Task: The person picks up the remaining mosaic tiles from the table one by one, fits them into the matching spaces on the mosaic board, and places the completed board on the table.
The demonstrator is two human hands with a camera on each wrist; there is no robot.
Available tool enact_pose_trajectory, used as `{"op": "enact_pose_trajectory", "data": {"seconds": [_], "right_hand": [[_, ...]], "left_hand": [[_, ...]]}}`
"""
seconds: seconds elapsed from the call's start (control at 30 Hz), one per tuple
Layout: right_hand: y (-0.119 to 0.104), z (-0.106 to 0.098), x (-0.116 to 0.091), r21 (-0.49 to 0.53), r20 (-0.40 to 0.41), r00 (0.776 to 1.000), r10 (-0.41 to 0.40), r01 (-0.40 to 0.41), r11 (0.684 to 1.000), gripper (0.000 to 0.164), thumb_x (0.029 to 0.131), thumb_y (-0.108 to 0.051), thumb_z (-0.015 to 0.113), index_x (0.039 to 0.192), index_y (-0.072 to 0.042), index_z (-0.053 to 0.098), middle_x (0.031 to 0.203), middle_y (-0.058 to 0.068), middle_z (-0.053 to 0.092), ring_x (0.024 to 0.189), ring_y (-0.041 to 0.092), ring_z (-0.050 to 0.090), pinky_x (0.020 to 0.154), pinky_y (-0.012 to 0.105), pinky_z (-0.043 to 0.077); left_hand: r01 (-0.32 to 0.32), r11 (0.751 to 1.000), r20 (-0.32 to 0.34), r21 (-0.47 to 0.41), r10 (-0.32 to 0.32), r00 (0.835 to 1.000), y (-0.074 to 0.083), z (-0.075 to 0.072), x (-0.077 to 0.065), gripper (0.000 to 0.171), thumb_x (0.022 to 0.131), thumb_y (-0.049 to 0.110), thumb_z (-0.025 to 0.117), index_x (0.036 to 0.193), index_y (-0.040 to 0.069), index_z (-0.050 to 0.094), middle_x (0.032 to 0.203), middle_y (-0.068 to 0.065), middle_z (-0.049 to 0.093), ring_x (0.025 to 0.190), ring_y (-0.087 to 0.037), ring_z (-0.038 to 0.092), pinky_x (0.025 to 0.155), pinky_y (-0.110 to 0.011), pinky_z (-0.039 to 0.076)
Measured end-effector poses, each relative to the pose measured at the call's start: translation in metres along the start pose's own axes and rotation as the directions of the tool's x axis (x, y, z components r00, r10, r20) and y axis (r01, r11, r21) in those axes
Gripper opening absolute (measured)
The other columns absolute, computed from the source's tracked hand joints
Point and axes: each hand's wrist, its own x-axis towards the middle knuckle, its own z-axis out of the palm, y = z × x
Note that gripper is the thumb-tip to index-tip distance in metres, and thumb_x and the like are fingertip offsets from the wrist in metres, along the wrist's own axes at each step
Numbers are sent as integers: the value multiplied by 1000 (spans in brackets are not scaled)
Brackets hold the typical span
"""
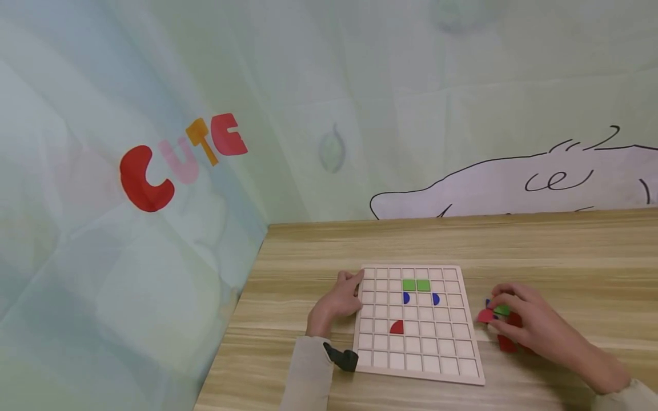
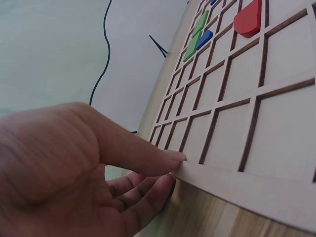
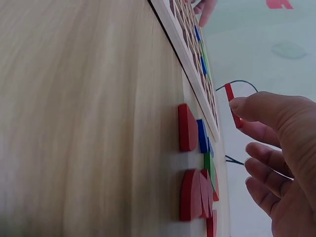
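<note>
My left hand [image 1: 336, 302] holds the left edge of a pale wooden grid board [image 1: 411, 374]. In the left wrist view its thumb [image 2: 165, 160] lies on the rim, with the other fingers curled at the side. Two green squares [image 1: 416, 285], a blue half circle [image 1: 436, 299], a second blue half circle [image 1: 406, 298] and a red quarter circle [image 1: 397, 327] sit in the board's cells. To the right of the board, my right hand [image 1: 540, 325] pinches a red piece with a rounded edge [image 1: 485, 315] between thumb and forefinger, above the loose pieces.
Under the right hand lie loose red pieces [image 3: 186, 127], a blue piece [image 3: 203, 136] and a green piece [image 3: 209, 165]. The wooden table [image 1: 298, 245] meets a printed cloth backdrop [image 1: 329, 114] at the back and left.
</note>
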Motion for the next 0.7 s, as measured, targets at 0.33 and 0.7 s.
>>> {"op": "enact_pose_trajectory", "data": {"seconds": [0.33, 0.7], "right_hand": [[-13, 9, 10, 19, -11, 1000, -2, 2, 1000, 31, 66, -17, 85, 87, -26, 65, 108, 0, 57, 99, 18, 49, 88, 8, 29], [-26, 21, 16, 34, -102, 994, -30, 33, 999, 30, 64, -17, 85, 80, -23, 60, 100, -3, 59, 93, 15, 51, 87, 19, 32]], "left_hand": [[3, 1000, 1, -1, -3, 1000, -2, 1, 2, 78, 82, -9, 50, 153, 10, 23, 130, -15, 27, 98, -25, 39, 62, -29, 32], [8, 1000, 3, -17, -8, 1000, -2, 1, 2, 79, 81, -11, 48, 153, 10, 23, 130, -15, 27, 95, -26, 40, 61, -29, 32]]}}
